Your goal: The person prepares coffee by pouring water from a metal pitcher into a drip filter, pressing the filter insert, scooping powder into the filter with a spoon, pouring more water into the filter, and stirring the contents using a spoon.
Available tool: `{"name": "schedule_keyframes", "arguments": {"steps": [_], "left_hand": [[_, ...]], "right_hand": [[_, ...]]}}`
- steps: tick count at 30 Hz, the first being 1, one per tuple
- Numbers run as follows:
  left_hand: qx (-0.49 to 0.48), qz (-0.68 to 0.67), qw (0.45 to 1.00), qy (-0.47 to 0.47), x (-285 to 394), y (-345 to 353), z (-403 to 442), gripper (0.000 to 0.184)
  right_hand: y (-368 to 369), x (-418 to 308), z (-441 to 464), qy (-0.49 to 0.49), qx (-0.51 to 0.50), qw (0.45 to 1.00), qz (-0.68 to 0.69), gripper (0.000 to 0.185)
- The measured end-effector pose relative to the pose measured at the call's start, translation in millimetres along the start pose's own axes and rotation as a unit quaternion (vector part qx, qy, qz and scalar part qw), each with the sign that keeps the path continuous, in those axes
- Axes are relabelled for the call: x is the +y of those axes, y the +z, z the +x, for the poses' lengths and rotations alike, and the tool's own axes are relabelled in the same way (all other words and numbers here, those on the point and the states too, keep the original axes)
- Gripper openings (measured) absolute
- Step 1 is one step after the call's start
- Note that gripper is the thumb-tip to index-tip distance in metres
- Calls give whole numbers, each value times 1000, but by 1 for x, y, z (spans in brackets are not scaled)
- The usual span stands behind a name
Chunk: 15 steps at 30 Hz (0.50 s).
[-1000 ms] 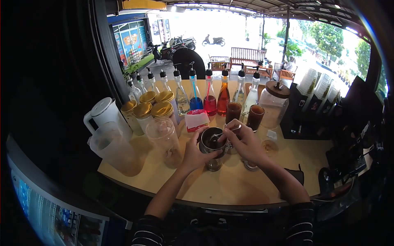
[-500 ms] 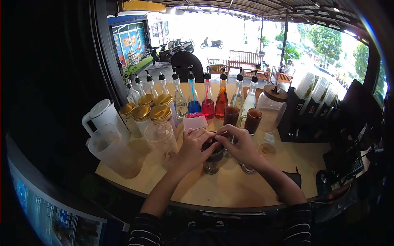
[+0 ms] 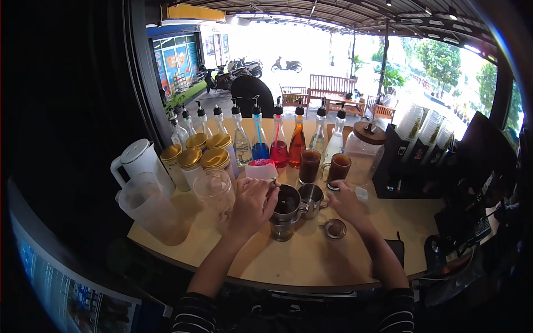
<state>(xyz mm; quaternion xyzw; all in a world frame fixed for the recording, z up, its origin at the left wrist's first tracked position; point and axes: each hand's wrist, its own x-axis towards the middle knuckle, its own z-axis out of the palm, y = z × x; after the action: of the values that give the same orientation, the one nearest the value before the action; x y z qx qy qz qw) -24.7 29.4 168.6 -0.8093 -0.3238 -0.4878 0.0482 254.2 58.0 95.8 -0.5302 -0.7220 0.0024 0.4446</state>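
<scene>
My left hand (image 3: 252,205) is held just left of a metal cup-shaped filter (image 3: 287,201). Its fingers are pinched together; whatever is in them is too small to make out. The filter sits on a short clear glass (image 3: 283,231), with dark contents inside. Beside it stands a small steel pitcher (image 3: 311,198). My right hand (image 3: 348,204) is to the right of the pitcher, fingers curled and pointing toward a glass mug of brown drink (image 3: 338,167). What those fingers hold, if anything, is unclear. A small round metal piece (image 3: 335,228) lies below.
Pump bottles (image 3: 278,150) line the back, near another brown drink (image 3: 309,166). Gold-lidded jars (image 3: 215,159), a clear plastic tub (image 3: 214,188) and pitchers (image 3: 145,205) stand left. A wooden-lidded jar (image 3: 365,152) and a black cup holder (image 3: 408,177) stand right.
Both hands were together over the filter. Now my right hand has moved right, uncovering the steel pitcher and round metal piece, while my left hand has drawn slightly left.
</scene>
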Motion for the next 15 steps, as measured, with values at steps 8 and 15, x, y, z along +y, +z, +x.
{"name": "schedule_keyframes", "arguments": {"steps": [8, 15], "left_hand": [[47, -26, 997, -53, -3, -7, -8, 9], [72, -42, 992, -95, -4, -6, -13, 11]], "right_hand": [[23, 36, -25, 187, -86, 969, 138, 30], [53, 40, -32, 248, -61, 926, 277, 24]]}}
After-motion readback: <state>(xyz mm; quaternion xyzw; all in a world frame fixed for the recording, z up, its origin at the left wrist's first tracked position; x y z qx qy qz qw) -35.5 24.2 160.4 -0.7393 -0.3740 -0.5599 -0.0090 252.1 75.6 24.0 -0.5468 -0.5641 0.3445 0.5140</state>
